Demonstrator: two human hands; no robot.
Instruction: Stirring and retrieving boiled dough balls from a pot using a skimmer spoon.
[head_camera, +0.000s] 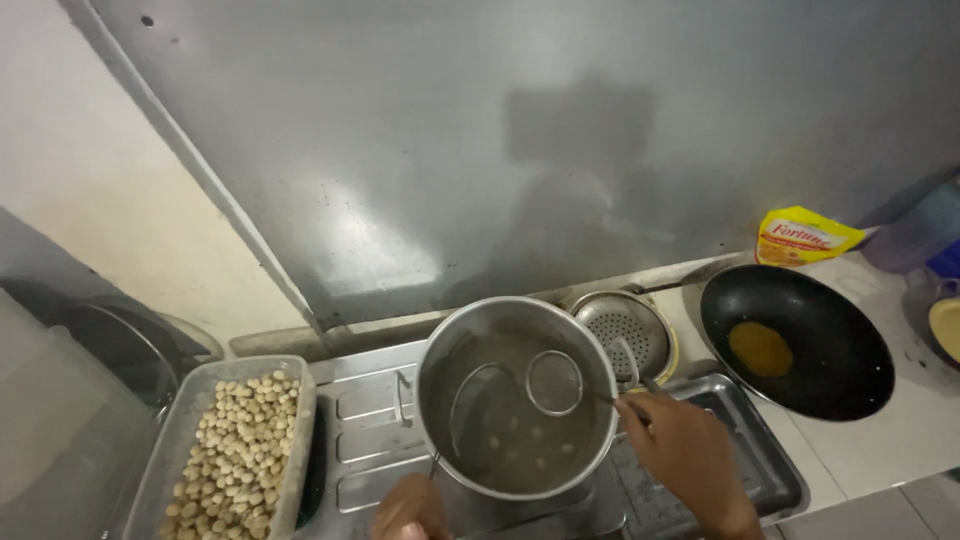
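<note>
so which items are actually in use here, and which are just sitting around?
In use:
- right hand holding round wire skimmer
- left hand at second skimmer's handle
- large steel pot of liquid

Lying about:
- clear tub of pale balls
- black wok with oil
- perforated steel strainer
- yellow pouch

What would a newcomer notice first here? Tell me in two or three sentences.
The big steel pot at centre front draws the eye: the right hand holds a round mesh skimmer over its water, where a few pale balls float. The left hand grips a handle at the pot's near rim. Left of it sits a clear tub of pale balls; to the right, a black wok with oil.
</note>
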